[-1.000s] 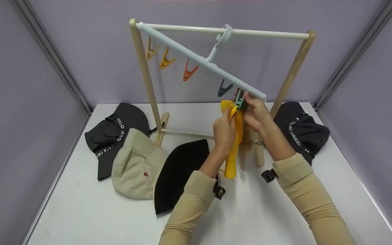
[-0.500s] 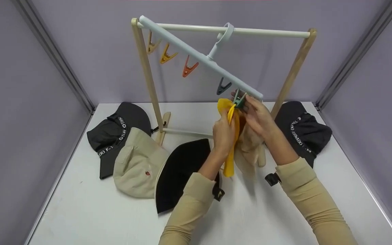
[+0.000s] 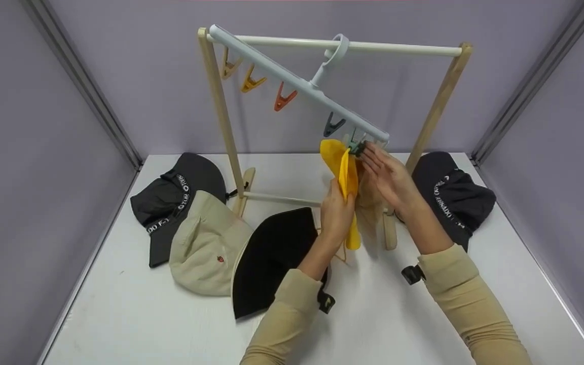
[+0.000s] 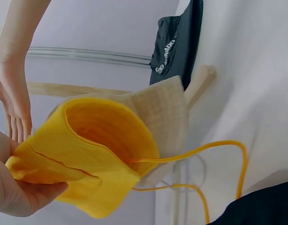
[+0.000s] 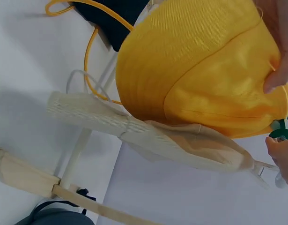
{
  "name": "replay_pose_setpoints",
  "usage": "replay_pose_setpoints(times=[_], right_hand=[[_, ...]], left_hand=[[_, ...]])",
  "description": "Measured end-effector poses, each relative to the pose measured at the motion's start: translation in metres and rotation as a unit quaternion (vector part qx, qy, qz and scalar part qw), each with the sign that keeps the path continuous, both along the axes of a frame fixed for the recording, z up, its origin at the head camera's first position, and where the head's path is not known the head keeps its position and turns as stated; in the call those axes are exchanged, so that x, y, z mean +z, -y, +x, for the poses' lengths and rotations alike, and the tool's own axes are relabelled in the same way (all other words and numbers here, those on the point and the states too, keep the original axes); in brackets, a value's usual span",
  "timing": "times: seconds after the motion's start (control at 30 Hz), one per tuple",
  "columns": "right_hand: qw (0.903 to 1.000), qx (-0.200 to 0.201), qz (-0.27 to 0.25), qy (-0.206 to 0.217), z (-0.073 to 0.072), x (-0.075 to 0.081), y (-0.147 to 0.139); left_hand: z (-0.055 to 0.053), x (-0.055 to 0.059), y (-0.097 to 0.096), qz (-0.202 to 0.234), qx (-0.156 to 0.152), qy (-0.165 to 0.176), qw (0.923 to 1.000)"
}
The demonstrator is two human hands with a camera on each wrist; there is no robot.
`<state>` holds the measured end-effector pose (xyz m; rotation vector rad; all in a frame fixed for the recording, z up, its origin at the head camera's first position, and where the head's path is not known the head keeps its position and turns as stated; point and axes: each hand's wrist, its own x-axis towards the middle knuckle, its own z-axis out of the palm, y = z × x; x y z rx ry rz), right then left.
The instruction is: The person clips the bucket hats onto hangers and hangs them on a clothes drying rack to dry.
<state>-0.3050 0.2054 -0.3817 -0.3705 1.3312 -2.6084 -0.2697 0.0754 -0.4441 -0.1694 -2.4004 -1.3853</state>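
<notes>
A yellow bucket hat (image 3: 332, 152) with a yellow cord (image 4: 243, 161) hangs at the low near end of the light-blue hanger (image 3: 292, 78). My left hand (image 3: 336, 213) grips the hat's fabric from the left, below the green clip (image 3: 357, 147). The clip is at the hat's upper edge, seen closely in the right wrist view. My right hand (image 3: 391, 177) lies beside the clip, its fingers extended and the fingertips at it. Behind the yellow hat a beige hat (image 5: 181, 140) hangs by a pale clip (image 5: 264, 169), mostly hidden in the head view.
The hanger hooks over a white rod (image 3: 403, 47) on a wooden stand (image 3: 439, 106). A dark clip (image 3: 333, 125) and several others hang along it. Black caps (image 3: 170, 192) (image 3: 451, 195), a cream hat (image 3: 211, 248) and a black hat (image 3: 274, 263) lie on the white table.
My right fingers have straightened from their pinch on the green clip. My left hand has slid slightly lower on the yellow hat. The hanger's near end has shifted slightly left and up.
</notes>
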Motion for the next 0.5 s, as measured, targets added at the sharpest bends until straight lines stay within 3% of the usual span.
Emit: replay_pose_setpoints(times=[0.17,0.27,0.37,0.5], right_hand=[[0.9993,0.009,-0.014,-0.035,0.008,-0.006,-0.015],[0.9986,-0.013,-0.024,-0.046,0.014,-0.013,-0.029],[0.9969,-0.055,-0.016,-0.054,0.020,-0.023,-0.047],[0.9854,-0.157,0.052,-0.041,0.027,-0.040,-0.081]], left_hand=[[0.003,-0.010,-0.005,0.003,-0.001,0.023,0.9997],[0.008,-0.019,-0.009,-0.001,-0.002,0.019,0.9998],[0.013,-0.032,-0.014,-0.003,-0.001,-0.002,1.0000],[0.020,-0.049,-0.021,-0.009,-0.007,-0.018,0.9998]])
